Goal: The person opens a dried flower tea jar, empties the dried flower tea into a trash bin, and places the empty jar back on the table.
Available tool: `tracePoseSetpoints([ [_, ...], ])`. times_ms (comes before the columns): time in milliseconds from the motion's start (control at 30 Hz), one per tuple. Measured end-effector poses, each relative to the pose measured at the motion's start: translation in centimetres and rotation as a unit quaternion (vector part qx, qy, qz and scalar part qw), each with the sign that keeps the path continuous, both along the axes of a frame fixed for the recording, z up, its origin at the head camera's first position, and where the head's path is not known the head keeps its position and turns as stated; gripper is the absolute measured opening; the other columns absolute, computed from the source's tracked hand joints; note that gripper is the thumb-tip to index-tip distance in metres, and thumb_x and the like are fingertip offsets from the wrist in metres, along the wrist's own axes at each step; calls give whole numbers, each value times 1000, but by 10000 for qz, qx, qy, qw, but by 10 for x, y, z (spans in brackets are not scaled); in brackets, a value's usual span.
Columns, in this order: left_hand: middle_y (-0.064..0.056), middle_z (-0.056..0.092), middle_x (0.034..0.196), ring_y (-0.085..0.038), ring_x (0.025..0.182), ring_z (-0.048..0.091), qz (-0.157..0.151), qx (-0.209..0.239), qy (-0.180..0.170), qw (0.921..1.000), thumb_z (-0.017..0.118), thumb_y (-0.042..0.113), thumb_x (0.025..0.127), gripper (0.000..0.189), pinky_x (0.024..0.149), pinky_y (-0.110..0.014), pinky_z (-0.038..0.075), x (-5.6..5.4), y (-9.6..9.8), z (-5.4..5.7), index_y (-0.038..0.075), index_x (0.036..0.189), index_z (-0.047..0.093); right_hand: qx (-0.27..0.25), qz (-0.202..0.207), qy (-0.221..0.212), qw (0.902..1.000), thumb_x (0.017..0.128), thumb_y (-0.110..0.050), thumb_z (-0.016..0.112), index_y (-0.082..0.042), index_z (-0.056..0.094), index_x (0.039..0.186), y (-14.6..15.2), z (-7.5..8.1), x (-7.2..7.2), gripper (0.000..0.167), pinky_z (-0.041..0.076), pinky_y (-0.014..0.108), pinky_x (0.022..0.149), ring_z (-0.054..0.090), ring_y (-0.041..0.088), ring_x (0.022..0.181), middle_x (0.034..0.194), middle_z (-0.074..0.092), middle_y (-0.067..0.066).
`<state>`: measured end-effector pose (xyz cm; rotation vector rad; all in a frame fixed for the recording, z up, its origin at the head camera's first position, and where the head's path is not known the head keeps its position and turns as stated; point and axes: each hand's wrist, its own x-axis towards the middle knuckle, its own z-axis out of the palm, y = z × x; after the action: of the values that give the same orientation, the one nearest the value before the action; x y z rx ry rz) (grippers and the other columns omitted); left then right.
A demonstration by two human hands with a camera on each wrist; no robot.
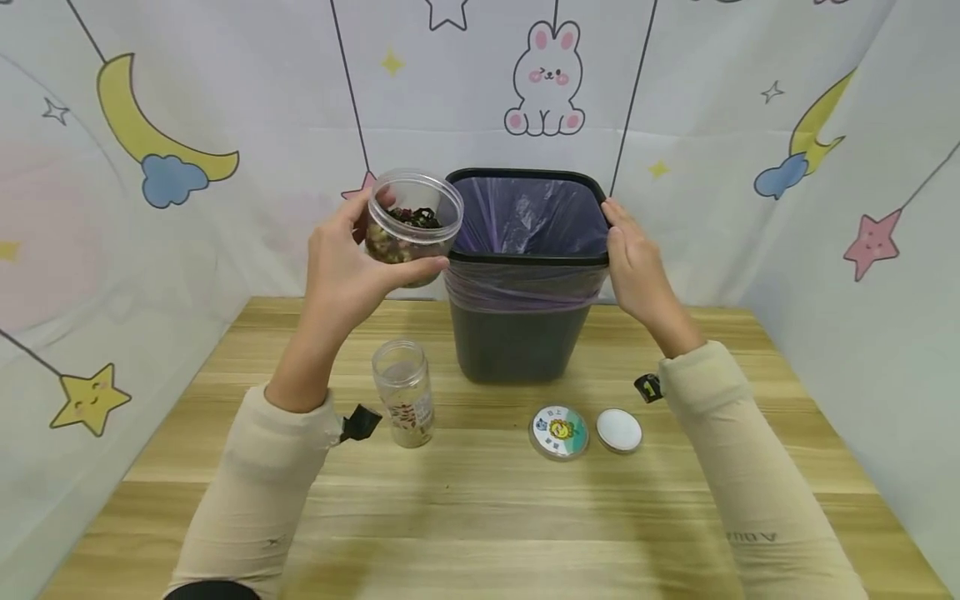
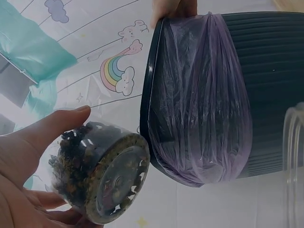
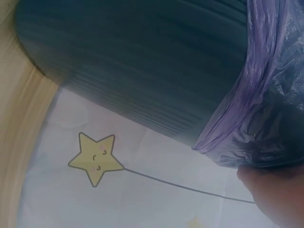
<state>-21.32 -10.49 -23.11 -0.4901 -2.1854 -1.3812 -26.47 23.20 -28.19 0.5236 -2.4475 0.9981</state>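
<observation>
My left hand (image 1: 348, 258) grips a wide, clear plastic jar (image 1: 416, 250), thumb on the near side and fingers behind. Dark and yellowish dried bits (image 2: 78, 161) lie inside the jar, and its open mouth shows no lid. It is held up beside the left rim of a dark trash bin (image 1: 517, 342), which a purple plastic bag (image 1: 525, 287) lines and overlaps. On the bin's opposite side, my right hand (image 1: 636, 262) holds the black rim (image 1: 528, 260). From the right wrist view, the thumb (image 3: 270, 185) sits right at that rim.
A tall clear jar (image 1: 405, 400) stands uncapped on the wooden table (image 1: 465, 517), left of the bin. Two round lids, one with a flower picture (image 1: 559, 432) and one plain white (image 1: 619, 430), lie in front of the bin. Printed cloth (image 1: 285, 100) hangs around the table.
</observation>
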Motion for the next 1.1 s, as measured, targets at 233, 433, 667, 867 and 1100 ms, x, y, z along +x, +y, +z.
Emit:
tracePoseSetpoints([
  [233,-7,66,118,-13,106,61,89,-61,241,9997,97,20,63,82,91,-26,50,-11,4,10,6,134,60,31,-57,-8,10000,108,-20,21,7,28,153,-1,-1,0,53,13,41,121,17,28,150,161,23,18],
  [433,-4,65,121,-11,110,59,269,-300,495,9980,97,22,62,83,93,-23,47,-20,9,20,7,135,59,30,-26,-48,10000,108,-21,20,7,28,153,-1,-2,1,54,13,42,121,16,28,150,162,22,17],
  [667,-7,60,132,-18,124,51,284,-632,718,9950,96,22,65,85,104,-28,40,-35,16,25,7,139,57,45,-15,-49,10000,107,-21,20,7,29,153,-2,-3,1,54,15,44,121,17,30,149,161,23,18],
  [867,-10,56,138,-23,129,46,425,-987,687,9918,95,20,65,89,110,-32,32,-47,24,26,6,143,53,52,-33,-89,9999,107,-21,19,6,28,153,-2,-2,2,54,15,45,121,17,29,149,162,22,17],
  [1100,-14,53,140,-29,132,44,505,-1335,739,9870,95,17,65,92,113,-38,29,-55,32,25,5,145,50,64,-78,-77,9999,107,-20,21,5,30,153,-1,-2,1,53,15,44,121,18,29,149,162,22,15],
])
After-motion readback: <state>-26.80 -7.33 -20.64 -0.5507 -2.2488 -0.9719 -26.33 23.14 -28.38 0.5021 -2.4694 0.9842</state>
